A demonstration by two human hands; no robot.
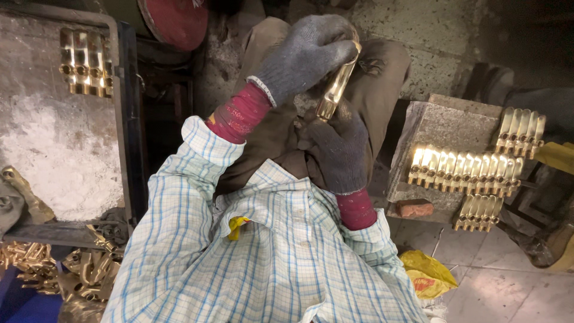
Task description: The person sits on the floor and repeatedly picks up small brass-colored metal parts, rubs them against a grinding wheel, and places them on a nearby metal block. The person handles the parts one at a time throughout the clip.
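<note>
Both hands are gloved in grey knit and meet over the person's lap on one brass part [336,90]. The left hand [305,57] comes in from above, its fingers curled shut over the part's upper end. The right hand [338,152] sits just below, fingers closed round the lower end, so the part is pinched between the two. Its long axis runs steeply, top tilted a little to the right, bottom pointing down toward the right palm. Only the polished middle shows between the gloves; both ends are hidden, and I cannot tell which hand bears the weight.

On the right, a stone block [430,128] carries shining brass pieces in rows [463,170] along its right edge, with another row [521,131] at its top right corner and a third [478,212] by its lower corner. On the left, a dusty tray [57,149] holds a few finished pieces [85,63] in its top corner. A duller heap [60,269] lies below the tray, and a yellow bag [427,275] rests on the floor.
</note>
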